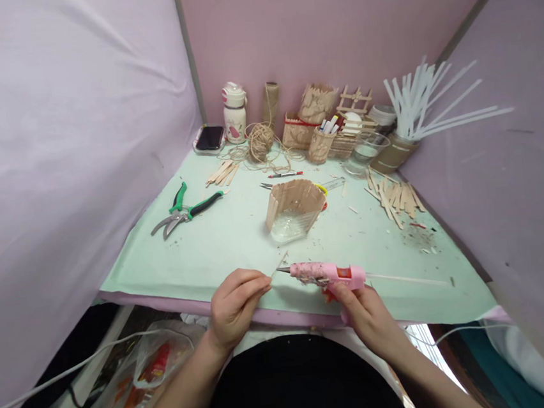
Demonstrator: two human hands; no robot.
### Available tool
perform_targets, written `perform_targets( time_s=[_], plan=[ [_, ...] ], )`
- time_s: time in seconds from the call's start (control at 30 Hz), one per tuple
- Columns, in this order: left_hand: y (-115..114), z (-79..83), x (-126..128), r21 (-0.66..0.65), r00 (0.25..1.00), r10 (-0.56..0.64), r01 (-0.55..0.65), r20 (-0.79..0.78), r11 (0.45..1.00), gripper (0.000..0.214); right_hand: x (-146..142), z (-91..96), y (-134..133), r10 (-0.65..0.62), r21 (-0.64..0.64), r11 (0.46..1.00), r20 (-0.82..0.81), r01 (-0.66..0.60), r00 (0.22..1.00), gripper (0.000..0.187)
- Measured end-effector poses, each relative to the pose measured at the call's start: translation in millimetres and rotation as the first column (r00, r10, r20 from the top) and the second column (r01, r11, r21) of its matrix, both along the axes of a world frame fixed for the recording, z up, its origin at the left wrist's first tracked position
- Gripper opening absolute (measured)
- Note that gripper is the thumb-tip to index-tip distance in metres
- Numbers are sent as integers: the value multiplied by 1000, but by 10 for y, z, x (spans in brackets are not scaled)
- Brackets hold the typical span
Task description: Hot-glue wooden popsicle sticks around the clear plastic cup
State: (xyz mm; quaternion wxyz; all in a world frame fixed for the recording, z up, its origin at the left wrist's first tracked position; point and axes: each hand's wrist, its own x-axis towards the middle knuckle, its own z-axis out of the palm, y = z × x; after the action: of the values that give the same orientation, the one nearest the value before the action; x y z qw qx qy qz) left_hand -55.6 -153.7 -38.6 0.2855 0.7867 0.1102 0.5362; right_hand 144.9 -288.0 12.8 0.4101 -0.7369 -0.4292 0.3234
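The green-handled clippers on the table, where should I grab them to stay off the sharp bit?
Probably take the clippers by the dark handle, coming from the right. It stretches out to that side, while the blades point left and down the picture. The green handle spreads well apart from it, so there seems room for fingers around it.

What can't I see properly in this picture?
All in the head view:
- Glue gun: most of its handle is hidden by the right hand.
- Stick: its near end is covered by the fingers of the left hand.
- Scissors: their middle is behind the wooden pot.
- Bottle: its small markings are too tiny and blurry to read.
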Motion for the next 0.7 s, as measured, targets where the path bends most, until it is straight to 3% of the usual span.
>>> perform_targets(
  time_s=[0.7],
  plan=[
    [-17,28,15,-5,1000,31,-31,1,1000,30,31,-52,26,-24,-25,999,-11,24,1000,58]
  ],
)
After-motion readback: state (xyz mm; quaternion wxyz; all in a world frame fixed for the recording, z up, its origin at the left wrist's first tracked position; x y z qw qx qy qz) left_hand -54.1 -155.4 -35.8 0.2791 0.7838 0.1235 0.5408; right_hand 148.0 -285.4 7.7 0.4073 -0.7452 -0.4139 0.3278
